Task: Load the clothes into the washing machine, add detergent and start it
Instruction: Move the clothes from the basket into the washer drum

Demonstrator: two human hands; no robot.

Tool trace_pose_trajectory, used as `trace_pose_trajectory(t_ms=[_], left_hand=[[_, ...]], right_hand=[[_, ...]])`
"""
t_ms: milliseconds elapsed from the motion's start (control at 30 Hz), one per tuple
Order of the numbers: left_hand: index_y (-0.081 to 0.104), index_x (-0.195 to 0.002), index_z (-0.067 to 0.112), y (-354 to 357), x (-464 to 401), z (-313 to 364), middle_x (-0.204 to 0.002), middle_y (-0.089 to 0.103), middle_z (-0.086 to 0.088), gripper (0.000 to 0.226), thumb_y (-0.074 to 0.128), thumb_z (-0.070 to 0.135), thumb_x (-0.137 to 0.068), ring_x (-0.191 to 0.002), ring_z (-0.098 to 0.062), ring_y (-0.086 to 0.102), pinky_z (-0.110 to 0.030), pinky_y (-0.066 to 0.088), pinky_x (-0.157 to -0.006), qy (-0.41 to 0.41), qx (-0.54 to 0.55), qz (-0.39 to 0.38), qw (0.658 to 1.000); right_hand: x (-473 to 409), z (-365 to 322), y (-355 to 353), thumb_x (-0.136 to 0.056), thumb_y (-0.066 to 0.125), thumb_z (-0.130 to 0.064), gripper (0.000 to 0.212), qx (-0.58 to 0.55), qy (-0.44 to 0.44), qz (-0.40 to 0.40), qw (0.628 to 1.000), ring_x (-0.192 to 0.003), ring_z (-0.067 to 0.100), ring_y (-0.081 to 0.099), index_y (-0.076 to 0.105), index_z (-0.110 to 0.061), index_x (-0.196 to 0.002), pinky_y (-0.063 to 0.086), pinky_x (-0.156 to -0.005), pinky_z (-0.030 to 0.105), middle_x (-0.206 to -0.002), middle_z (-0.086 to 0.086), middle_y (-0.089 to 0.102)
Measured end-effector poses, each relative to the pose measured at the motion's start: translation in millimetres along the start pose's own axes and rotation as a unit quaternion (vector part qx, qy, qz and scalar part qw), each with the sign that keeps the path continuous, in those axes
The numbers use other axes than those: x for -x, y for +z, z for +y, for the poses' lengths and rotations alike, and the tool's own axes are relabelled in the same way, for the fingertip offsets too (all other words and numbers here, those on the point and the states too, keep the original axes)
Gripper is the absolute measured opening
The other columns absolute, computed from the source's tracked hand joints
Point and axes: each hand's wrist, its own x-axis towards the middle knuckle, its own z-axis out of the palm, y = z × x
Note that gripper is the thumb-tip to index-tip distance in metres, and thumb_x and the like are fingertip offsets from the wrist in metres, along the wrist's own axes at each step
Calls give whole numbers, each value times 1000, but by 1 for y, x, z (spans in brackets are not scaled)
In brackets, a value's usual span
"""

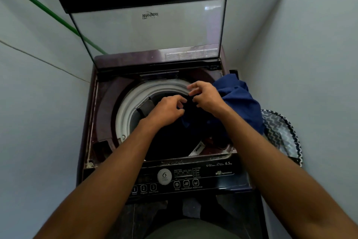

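A top-loading washing machine stands in front of me with its glass lid raised. Its grey drum rim is visible. A blue garment hangs over the machine's right side and runs down into the drum. Dark clothing fills the drum below my arms. My left hand and my right hand meet over the opening, both pinching a dark edge of the garment between their fingers. The control panel with round buttons lies along the near edge.
A laundry basket with a zigzag pattern stands on the right of the machine. Light walls close in on both sides. A green pipe runs diagonally along the left wall behind the lid.
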Motion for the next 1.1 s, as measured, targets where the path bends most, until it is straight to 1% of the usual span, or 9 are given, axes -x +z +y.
trace_pose_trajectory(t_ms=[133,233,300,400,500,667,800,933,1100], left_hand=[[67,-117,25,11,-12,36,-93,67,10,30,65,15,-89,-80,-9,62,-19,47,-76,54,52,38,997],[64,-124,25,23,-21,59,-111,64,5,40,74,18,-85,-88,-9,60,-19,48,-81,91,66,45,993],[57,-134,24,31,-25,72,-127,56,1,58,80,22,-80,-104,-9,56,-20,46,-90,120,68,31,990],[40,-149,24,46,-31,85,-149,38,-3,93,88,35,-70,-134,-17,42,-31,37,-113,134,39,-18,990],[25,-155,33,61,-34,97,-163,14,-3,113,90,43,-63,-149,-26,20,-43,28,-119,119,-8,-52,992],[11,-157,36,82,-33,110,-166,-2,1,122,90,41,-65,-149,-30,9,-53,29,-117,105,-102,-91,985],[14,-157,33,88,-33,111,-151,27,-3,120,90,38,-65,-133,-29,34,-50,40,-108,94,-94,-32,991],[38,-148,26,79,-30,105,-130,53,-3,86,83,30,-74,-119,-23,53,-40,46,-101,90,-25,11,996],[61,-123,25,57,-24,93,-111,67,-2,52,76,22,-74,-98,-20,63,-36,52,-84,47,24,35,998]], right_hand=[[5,6,-42,-78,53,10,45,80,-60,97,990,-85,15,61,73,-17,-108,49,-78,23,-104,7,71],[4,26,-71,-75,77,-14,51,181,-73,111,974,-118,27,49,66,-29,-123,42,-103,37,-128,6,57],[6,43,-87,-65,87,-42,91,239,-18,43,970,-139,36,30,43,-39,-145,34,-111,55,-152,11,35],[15,64,-105,-53,90,-57,141,284,51,-89,953,-151,39,4,-5,-42,-155,24,-117,60,-166,11,-7],[28,77,-117,-50,94,-51,154,310,95,-189,927,-151,36,15,-22,-41,-151,30,-117,52,-166,9,-2],[41,77,-125,-59,95,-26,115,215,69,-125,966,-118,32,54,22,-23,-147,49,-84,37,-136,12,52],[42,67,-125,-68,90,-20,67,219,35,-83,972,-95,21,57,50,-17,-121,48,-75,32,-108,2,56],[40,55,-123,-77,76,-8,26,228,-33,-49,972,-85,22,63,68,-17,-101,53,-73,33,-100,8,67],[34,34,-108,-76,65,3,27,206,-95,-24,974,-80,20,61,73,-12,-97,48,-66,30,-90,6,67]])
